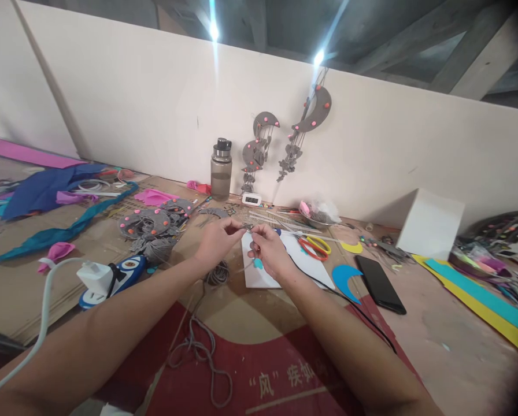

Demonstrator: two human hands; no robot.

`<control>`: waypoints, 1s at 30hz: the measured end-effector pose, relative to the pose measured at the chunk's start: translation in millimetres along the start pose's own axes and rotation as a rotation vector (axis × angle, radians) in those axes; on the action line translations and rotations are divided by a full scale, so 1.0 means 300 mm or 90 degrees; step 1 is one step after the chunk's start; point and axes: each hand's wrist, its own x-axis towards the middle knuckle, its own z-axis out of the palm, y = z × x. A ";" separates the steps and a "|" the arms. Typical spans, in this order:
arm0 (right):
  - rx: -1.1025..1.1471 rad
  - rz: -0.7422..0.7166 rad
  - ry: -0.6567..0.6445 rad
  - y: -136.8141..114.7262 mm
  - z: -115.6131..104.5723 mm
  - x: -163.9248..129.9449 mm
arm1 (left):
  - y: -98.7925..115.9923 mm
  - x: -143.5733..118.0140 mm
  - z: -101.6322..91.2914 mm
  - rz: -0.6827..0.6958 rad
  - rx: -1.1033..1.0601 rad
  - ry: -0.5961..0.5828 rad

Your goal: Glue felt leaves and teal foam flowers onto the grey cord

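Looks-wise, left hand and right hand pinch one small grey bit, probably steadying it; yarn trails slack below, likely for easy feed.

Yarn left of the sheet, crescent between sheet and phone, bottle behind, before the panel.

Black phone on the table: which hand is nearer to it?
Right. The right hand is left of the phone, the blue crescent between them; the left hand is left of the right hand, so farther from the phone.
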 end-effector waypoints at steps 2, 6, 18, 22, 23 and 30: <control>-0.073 -0.034 0.013 0.011 -0.012 0.011 | 0.004 -0.001 0.002 -0.031 -0.038 -0.009; -0.284 -0.165 0.034 0.028 -0.037 0.026 | 0.003 0.000 0.008 -0.045 -0.105 -0.003; -0.355 -0.197 0.059 0.024 -0.021 -0.004 | 0.016 -0.005 0.015 -0.121 -0.217 -0.037; -0.429 -0.265 0.077 0.006 -0.021 -0.017 | 0.004 -0.003 0.024 -0.153 -0.287 -0.045; -0.437 -0.278 0.082 0.000 -0.019 -0.020 | 0.000 -0.003 0.027 -0.162 -0.307 -0.046; -0.434 -0.292 0.107 -0.017 -0.017 -0.023 | -0.001 -0.007 0.040 -0.169 -0.419 -0.058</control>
